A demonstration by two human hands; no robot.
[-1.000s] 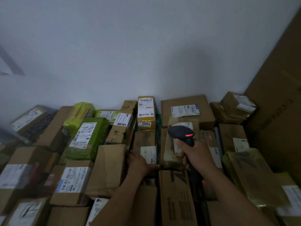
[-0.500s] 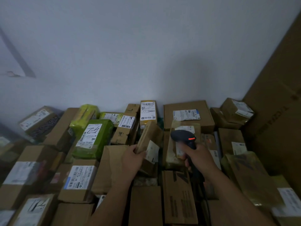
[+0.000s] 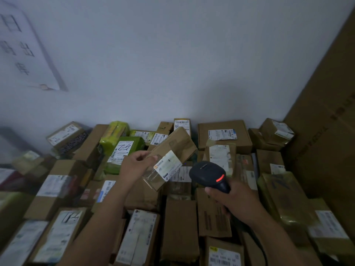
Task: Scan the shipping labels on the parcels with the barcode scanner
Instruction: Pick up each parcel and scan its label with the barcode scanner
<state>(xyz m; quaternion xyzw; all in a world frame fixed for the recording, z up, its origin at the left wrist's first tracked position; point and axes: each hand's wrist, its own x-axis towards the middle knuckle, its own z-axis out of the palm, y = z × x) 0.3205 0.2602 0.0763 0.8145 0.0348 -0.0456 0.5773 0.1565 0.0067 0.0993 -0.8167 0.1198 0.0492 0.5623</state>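
My left hand (image 3: 135,166) grips a small brown cardboard parcel (image 3: 175,148), lifted above the pile and tilted to the right. Its white shipping label (image 3: 167,167) faces up toward me. My right hand (image 3: 233,201) holds the black barcode scanner (image 3: 208,174) by its handle. A red light glows on the scanner's back. The scanner head sits just right of and below the label, a short gap away. Many other labelled parcels lie packed in the pile beneath both hands.
A green wrapped parcel (image 3: 127,148) lies left of the lifted box. A wide flat box (image 3: 224,134) rests against the white wall (image 3: 172,64). A tall cardboard sheet (image 3: 330,121) stands on the right. A paper sign (image 3: 25,47) hangs at the upper left.
My left hand has lifted the small brown parcel out of the pile and tilted it up. The scanner has come down and nearer, to the label's right.
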